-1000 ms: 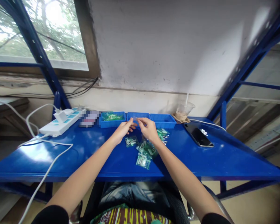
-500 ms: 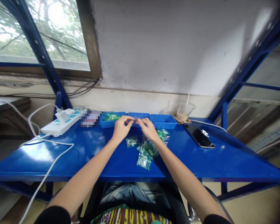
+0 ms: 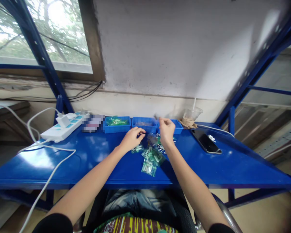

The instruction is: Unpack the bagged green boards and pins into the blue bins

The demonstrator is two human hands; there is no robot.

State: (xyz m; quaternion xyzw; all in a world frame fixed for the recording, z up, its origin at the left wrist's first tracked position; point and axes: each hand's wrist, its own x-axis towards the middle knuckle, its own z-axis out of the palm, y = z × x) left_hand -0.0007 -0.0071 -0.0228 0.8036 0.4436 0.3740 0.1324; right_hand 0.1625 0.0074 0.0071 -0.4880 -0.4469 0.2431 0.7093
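My right hand (image 3: 166, 129) is raised in front of the right blue bin (image 3: 177, 127), its fingers pinched on a small blurred dark thing at their tips. My left hand (image 3: 133, 138) hovers below the middle blue bin (image 3: 145, 128), fingers curled with a gap to the thumb and nothing visible between them. That middle bin holds small clear pieces. Green packets lie in the left blue bin (image 3: 117, 129). Between my forearms, small clear bags (image 3: 150, 161) with green and white parts are heaped on the table, some partly behind my hands.
A white power strip (image 3: 63, 128) with cables lies at the left on the blue table (image 3: 92, 165). To the right are a plastic cup (image 3: 191, 116) with a straw, a phone (image 3: 206, 141) and white earbuds (image 3: 211, 138).
My hands have parted. The right one moved right and up with the small dark thing; the left moved slightly down and right, away from the middle bin.
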